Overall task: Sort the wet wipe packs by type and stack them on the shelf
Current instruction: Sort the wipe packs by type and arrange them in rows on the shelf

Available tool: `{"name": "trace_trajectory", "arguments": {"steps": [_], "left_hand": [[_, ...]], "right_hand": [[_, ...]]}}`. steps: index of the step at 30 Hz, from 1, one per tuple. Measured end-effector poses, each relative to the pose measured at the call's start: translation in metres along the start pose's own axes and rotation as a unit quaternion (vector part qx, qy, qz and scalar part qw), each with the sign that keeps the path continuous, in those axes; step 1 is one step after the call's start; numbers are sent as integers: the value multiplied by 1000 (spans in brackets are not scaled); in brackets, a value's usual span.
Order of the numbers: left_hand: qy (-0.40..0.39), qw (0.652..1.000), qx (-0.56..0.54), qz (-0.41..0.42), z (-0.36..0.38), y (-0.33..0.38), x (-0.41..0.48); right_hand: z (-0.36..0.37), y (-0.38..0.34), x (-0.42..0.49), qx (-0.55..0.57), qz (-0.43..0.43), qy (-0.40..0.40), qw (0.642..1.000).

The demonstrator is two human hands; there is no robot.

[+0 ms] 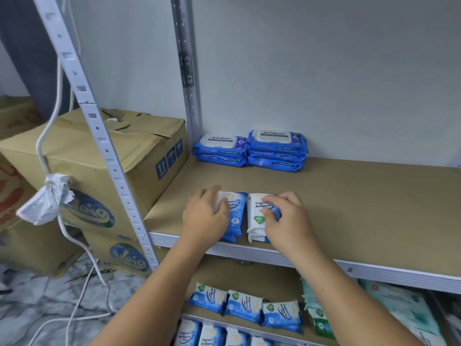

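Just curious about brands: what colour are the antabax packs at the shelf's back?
The antabax packs are blue with whitish lids, seen in the head view.

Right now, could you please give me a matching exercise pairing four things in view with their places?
Things: 1 antabax packs; 2 left hand; 3 cardboard box; 4 row of three small packs.
Places: A lower shelf; B outside the rack post, on its left; C back of the upper shelf, by the wall; D on a blue pack at the front edge.
Pairs: 1-C, 2-D, 3-B, 4-A.
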State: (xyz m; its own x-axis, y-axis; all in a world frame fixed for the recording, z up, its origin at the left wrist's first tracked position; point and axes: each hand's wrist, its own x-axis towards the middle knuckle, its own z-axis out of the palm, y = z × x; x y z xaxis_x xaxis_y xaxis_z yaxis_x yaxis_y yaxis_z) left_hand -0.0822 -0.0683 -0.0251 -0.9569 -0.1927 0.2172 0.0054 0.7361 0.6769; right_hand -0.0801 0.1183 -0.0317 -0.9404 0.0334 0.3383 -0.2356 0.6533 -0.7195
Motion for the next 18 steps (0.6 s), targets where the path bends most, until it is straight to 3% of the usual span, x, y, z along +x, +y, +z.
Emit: {"name": "trace_trajectory", "arguments": {"steps": [4,9,18], "left_hand": [[-16,997,-30,67,-21,-3,-6],[-87,973,34,213,-41,-20,-19],[-97,968,57,224,-37,-22,-23]], "right_hand": [[11,4,-1,-52,-82,40,994],[12,10,-1,-67,-131,42,988],[8,7,0,-101,-128,-15,986]]}}
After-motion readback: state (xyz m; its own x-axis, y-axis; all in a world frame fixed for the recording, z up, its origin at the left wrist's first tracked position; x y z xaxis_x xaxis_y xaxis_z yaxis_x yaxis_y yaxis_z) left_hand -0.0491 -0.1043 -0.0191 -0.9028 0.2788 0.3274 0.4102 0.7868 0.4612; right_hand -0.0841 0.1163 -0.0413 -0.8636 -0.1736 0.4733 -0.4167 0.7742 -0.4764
